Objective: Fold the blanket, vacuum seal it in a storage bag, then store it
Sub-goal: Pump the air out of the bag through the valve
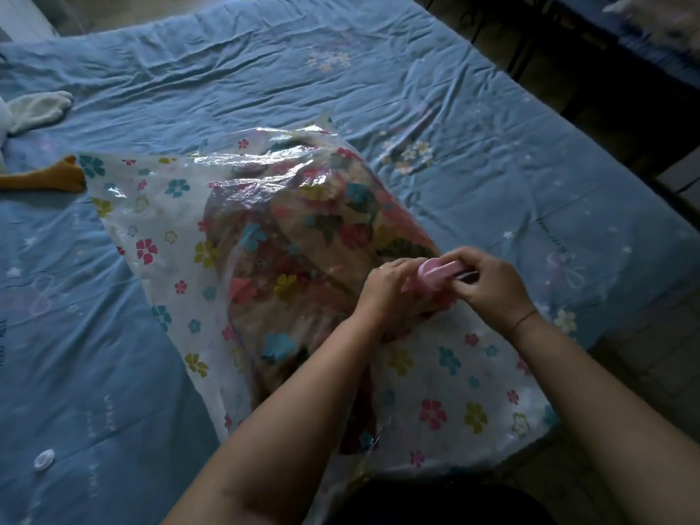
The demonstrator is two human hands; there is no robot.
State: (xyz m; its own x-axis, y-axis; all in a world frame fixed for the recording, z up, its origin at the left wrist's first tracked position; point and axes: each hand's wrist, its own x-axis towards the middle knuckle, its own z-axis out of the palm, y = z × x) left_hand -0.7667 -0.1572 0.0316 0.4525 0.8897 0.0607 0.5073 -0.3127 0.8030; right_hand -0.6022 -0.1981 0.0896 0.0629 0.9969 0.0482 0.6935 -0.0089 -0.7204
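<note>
A clear storage bag printed with coloured flowers lies across the blue bed. Inside it bulges the folded flowery blanket. At the bag's right side sits a pink round valve piece. My left hand curls around it from the left. My right hand grips the same pink piece from the right. Both hands are close together over the bag, and part of the pink piece is hidden by the fingers.
The bed sheet is wrinkled blue fabric with small prints. A small white round cap lies on the sheet at the lower left. A white and orange plush toy lies at the left edge. Dark floor and furniture stand to the right.
</note>
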